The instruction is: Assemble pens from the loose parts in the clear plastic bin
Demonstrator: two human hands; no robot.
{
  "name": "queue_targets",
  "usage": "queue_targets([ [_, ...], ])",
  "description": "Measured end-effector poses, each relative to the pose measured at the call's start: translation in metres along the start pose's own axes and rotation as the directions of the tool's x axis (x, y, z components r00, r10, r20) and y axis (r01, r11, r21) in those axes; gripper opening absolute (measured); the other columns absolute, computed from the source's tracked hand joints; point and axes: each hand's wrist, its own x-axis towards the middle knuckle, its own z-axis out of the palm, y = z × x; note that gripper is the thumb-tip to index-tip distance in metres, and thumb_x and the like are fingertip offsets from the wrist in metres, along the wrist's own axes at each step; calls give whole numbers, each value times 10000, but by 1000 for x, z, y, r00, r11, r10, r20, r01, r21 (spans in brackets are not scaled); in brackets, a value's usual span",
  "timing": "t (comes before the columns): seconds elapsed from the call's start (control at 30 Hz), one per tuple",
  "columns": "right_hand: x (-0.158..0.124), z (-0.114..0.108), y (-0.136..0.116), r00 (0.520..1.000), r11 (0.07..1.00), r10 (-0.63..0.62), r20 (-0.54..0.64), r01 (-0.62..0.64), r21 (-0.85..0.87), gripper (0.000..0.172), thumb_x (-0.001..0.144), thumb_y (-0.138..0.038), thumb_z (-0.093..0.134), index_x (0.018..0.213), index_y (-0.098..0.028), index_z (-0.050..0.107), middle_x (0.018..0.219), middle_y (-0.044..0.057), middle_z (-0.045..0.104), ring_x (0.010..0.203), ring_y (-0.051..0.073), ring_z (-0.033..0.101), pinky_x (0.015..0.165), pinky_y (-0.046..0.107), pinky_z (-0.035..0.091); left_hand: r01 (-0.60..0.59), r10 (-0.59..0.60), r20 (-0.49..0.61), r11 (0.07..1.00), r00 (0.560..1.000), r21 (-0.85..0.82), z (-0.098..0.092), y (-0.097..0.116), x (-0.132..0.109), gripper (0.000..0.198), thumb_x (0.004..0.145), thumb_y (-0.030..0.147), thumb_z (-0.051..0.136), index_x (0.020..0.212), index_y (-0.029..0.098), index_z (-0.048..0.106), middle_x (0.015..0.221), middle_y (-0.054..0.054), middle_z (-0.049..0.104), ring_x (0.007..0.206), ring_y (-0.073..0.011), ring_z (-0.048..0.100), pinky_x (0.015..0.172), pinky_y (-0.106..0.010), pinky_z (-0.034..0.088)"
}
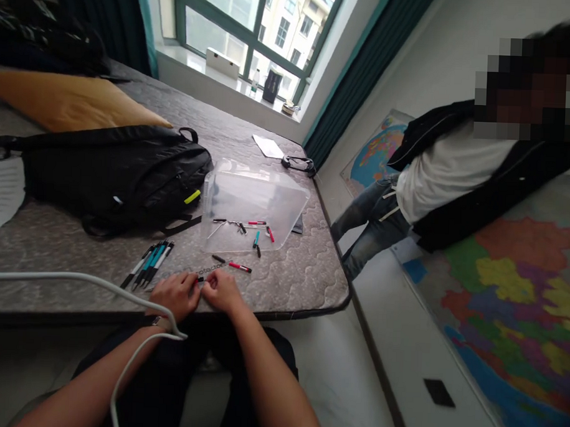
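Observation:
My left hand [177, 295] and my right hand [221, 290] meet near the mattress's front edge, fingers pinched together. A small black pen part [200, 279] shows between the fingertips, and the rest of it is hidden. Left of my hands lies a row of several assembled pens [151, 263], some white and black, some teal. Just beyond my right hand are a red pen part [240, 267] and a black pen part [218, 258]. Behind them sits a clear plastic box [248, 196] on its side, with several red, black and teal pen parts [256, 239] in it.
A black backpack [122, 173] lies left of the box, before a yellow cushion [78, 100]. A white cable [100, 282] crosses over my left wrist. Glasses [298, 165] and paper [267, 145] lie at the far corner. A person [448, 169] stands at the right by wall maps.

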Motion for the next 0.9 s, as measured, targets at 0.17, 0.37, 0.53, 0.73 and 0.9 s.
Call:
queue_targets([
  [0.17, 1, 4, 2, 999, 998, -14, -39, 17, 65, 99, 767, -233, 651, 827, -206, 578, 706, -33, 607, 670, 122, 583, 649, 213, 432, -23, 23, 2, 996, 1000, 90, -3, 2, 1, 305, 878, 407, 439, 969, 202, 646, 894, -94, 665, 843, -272, 587, 702, -362, 367],
  [0.37, -1, 3, -1, 996, 994, -10, -92, 21, 109, 92, 744, -234, 660, 783, -203, 582, 702, -24, 630, 665, 127, 592, 646, 216, 428, -64, 63, 10, 988, 998, 140, -5, 2, 2, 332, 907, 415, 416, 1009, 189, 637, 903, -100, 681, 825, -257, 590, 687, -342, 356],
  [0.53, -2, 1, -2, 993, 996, -30, -113, 40, 85, 96, 757, -270, 656, 775, -202, 591, 700, -14, 637, 651, 139, 584, 611, 221, 404, -22, 23, -13, 997, 1000, 77, -6, 0, 2, 340, 914, 460, 422, 897, 204, 647, 792, -86, 681, 772, -244, 601, 671, -326, 362],
  [0.73, -9, 3, -3, 986, 995, -103, -130, 102, -10, 76, 771, -249, 642, 820, -208, 602, 711, -14, 620, 660, 140, 560, 607, 221, 369, 95, -84, 69, 981, 994, -167, -8, -11, 7, 371, 862, 556, 492, 883, 242, 687, 830, -64, 726, 777, -246, 658, 653, -311, 425],
  [0.9, -16, 3, -4, 972, 983, -183, -148, 176, -57, 113, 764, -256, 663, 844, -202, 605, 743, -1, 624, 683, 149, 550, 613, 229, 349, 136, -70, 200, 931, 977, -339, -9, -21, 10, 401, 810, 591, 547, 936, 254, 724, 919, -35, 758, 810, -236, 691, 694, -311, 496],
])
